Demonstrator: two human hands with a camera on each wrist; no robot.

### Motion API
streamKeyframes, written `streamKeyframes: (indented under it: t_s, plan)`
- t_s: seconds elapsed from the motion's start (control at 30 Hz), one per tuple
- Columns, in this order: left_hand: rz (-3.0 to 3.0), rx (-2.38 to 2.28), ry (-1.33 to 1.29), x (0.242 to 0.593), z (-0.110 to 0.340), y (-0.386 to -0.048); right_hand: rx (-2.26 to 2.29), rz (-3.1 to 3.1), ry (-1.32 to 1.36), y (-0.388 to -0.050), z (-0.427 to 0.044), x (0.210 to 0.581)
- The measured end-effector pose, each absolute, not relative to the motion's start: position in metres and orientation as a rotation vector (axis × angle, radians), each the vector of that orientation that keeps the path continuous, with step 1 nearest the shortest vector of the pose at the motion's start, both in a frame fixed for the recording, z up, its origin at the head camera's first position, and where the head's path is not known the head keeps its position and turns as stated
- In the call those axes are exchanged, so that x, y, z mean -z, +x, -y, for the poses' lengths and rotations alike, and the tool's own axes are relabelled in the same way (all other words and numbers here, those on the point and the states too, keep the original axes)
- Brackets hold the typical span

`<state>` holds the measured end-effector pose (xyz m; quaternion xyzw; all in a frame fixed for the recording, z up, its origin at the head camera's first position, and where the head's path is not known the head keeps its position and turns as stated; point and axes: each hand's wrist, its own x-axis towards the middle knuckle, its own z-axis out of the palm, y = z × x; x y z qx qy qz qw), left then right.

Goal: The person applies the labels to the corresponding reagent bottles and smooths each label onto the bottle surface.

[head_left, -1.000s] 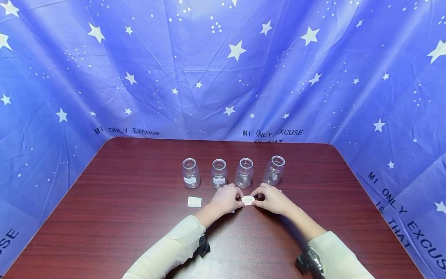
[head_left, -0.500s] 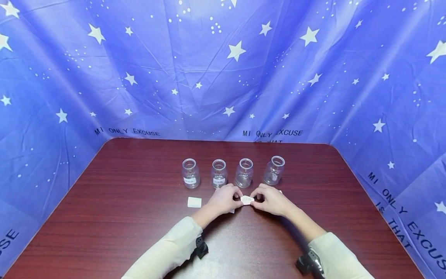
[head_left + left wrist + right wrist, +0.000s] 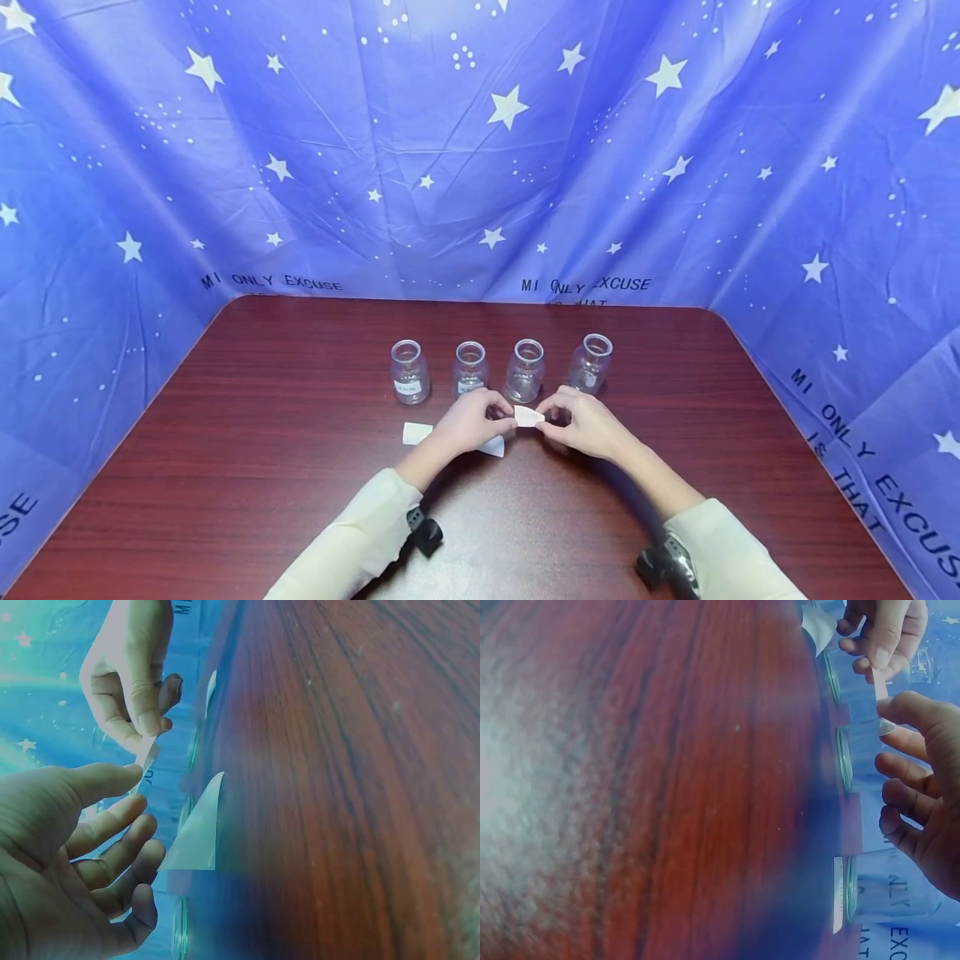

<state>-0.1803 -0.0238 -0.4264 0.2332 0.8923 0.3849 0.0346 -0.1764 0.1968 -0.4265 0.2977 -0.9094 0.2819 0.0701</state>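
Both hands have shifted slightly toward the jars with the small label [image 3: 529,417], and more of the slip of paper [image 3: 492,447] under the left wrist now shows. The label is between the two hands, held off the table [image 3: 262,442]. The left hand [image 3: 474,418] pinches one end between thumb and finger; the right hand [image 3: 588,423] pinches the other. Its printing is too small to read. The slip by the left wrist curls up from the table, while a second paper [image 3: 417,433] lies just left of the left hand, partly covered by it. Four glass jars [image 3: 525,375] stand upright in a row beyond the hands. The two on the left hand's side carry white stickers [image 3: 407,388]; the outermost jar past the right hand is partly hidden by it. Farther beyond hangs a blue curtain [image 3: 450,150] with white stars.
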Motion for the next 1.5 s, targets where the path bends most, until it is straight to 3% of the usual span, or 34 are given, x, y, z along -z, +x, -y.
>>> streamKeyframes:
  t_s: [1.03, 1.5]
  plan:
    - [-2.6, -1.37, 0.525, 0.43, 0.03, -0.179, -0.906, 2.586, 0.811, -0.174, -0.183, 0.425]
    - [-2.578, -1.375, 0.653, 0.427, 0.03, -0.178, -0.922, 2.529, 0.907, -0.17, -0.17, 0.424]
